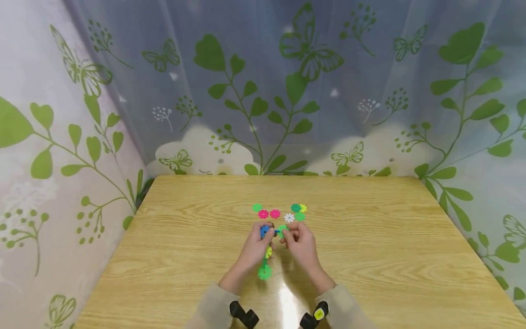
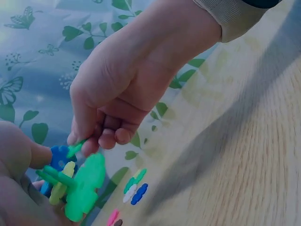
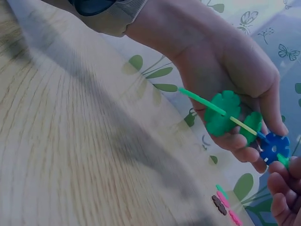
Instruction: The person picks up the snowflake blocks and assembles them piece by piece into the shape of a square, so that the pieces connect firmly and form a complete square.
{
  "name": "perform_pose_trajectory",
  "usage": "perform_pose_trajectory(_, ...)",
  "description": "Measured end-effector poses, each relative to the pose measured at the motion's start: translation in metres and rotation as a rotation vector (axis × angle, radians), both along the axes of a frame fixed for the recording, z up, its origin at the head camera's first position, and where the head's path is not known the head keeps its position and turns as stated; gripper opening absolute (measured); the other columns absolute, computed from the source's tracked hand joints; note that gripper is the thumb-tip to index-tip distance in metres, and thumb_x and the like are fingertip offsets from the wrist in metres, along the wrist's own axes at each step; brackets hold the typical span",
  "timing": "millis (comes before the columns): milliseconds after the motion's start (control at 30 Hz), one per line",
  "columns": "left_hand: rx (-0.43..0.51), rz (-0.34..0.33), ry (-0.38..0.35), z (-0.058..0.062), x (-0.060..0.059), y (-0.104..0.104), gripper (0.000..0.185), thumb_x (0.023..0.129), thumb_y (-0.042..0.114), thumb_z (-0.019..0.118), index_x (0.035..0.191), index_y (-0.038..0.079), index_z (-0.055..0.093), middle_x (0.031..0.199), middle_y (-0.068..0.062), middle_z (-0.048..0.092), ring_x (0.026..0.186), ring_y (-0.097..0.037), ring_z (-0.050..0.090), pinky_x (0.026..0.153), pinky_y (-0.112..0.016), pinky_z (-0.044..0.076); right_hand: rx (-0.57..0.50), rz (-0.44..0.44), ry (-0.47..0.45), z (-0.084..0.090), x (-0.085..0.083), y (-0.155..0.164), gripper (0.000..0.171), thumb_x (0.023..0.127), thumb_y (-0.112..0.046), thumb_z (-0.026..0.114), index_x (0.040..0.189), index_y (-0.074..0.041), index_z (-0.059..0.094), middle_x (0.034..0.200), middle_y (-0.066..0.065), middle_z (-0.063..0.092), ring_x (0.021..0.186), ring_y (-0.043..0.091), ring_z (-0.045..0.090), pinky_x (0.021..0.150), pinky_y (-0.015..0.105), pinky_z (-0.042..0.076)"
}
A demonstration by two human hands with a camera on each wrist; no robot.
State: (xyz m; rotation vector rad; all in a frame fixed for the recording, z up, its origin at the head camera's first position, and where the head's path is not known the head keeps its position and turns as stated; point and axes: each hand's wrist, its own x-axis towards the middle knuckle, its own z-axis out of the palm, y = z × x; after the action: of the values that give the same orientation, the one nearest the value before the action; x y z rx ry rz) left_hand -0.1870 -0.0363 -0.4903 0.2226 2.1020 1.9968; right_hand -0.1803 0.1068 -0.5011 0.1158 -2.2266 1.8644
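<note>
Over the table, my left hand (image 1: pixel 252 247) holds a joined chain of slotted, flower-edged plastic discs. A blue disc (image 3: pixel 274 148) of that chain sits between its thumb and fingers. Below it hang a yellow disc (image 1: pixel 269 252) and a green disc (image 1: pixel 265 273); in the right wrist view another large green disc (image 3: pixel 223 113) stands crosswise on the chain. My right hand (image 1: pixel 304 245) pinches a light green disc (image 1: pixel 282 228) by thumb and fingertips, with its edge at the blue disc. The fingers partly hide where these two meet.
Loose discs lie on the wooden table (image 1: pixel 390 246) beyond the hands: pink (image 1: pixel 275 213), green (image 1: pixel 257 207), white (image 1: pixel 289 218), teal (image 1: pixel 296 208) and yellow (image 1: pixel 303 208) among them. Blue (image 2: pixel 139 194) and brown (image 3: pixel 218 205) ones show in the wrist views. A patterned curtain (image 1: pixel 263 91) hangs behind the table.
</note>
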Motion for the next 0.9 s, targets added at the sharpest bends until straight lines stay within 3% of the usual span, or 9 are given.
perform_pose_trajectory(167,-0.019,-0.005,0.015,0.005,0.003,0.0,0.034,0.102,0.018,0.038,0.128,-0.004,0.033,0.102,-0.021,0.051,0.077,-0.028,0.055,0.057,-0.044,0.056,-0.017,0.011,0.056,0.012,0.004,-0.007,0.014,0.086,0.009,0.059,0.097,0.014,0.052,0.069,0.025,0.061,0.059,0.043,0.058,0.048,0.023,0.052)
perform_pose_trajectory(367,0.085,0.002,-0.017,0.008,0.003,-0.005,0.032,0.101,0.014,0.041,0.126,-0.006,0.036,0.113,-0.027,0.049,0.076,-0.025,0.059,0.061,-0.05,0.057,-0.023,0.035,0.006,0.03,0.009,-0.008,0.014,0.087,0.009,0.058,0.099,0.014,0.053,0.072,0.028,0.061,0.061,0.044,0.057,0.051,0.037,0.055)
perform_pose_trajectory(633,0.218,0.01,-0.045,0.001,-0.002,-0.009,0.044,0.097,0.024,0.052,0.127,-0.005,0.039,0.113,-0.022,0.054,0.075,-0.026,0.063,0.059,-0.048,0.058,-0.047,0.093,-0.042,0.034,0.008,-0.001,0.017,0.09,0.002,0.057,0.106,0.008,0.056,0.07,0.027,0.061,0.059,0.037,0.057,0.05,0.021,0.049)
perform_pose_trajectory(900,0.283,0.0,-0.102,-0.004,-0.001,-0.011,0.045,0.095,0.028,0.056,0.122,-0.005,0.042,0.109,-0.02,0.054,0.076,-0.028,0.064,0.059,-0.046,0.058,-0.016,0.182,-0.04,0.025,0.005,0.006,0.017,0.09,0.001,0.059,0.106,0.007,0.058,0.068,0.024,0.061,0.059,0.043,0.054,0.051,0.027,0.051)
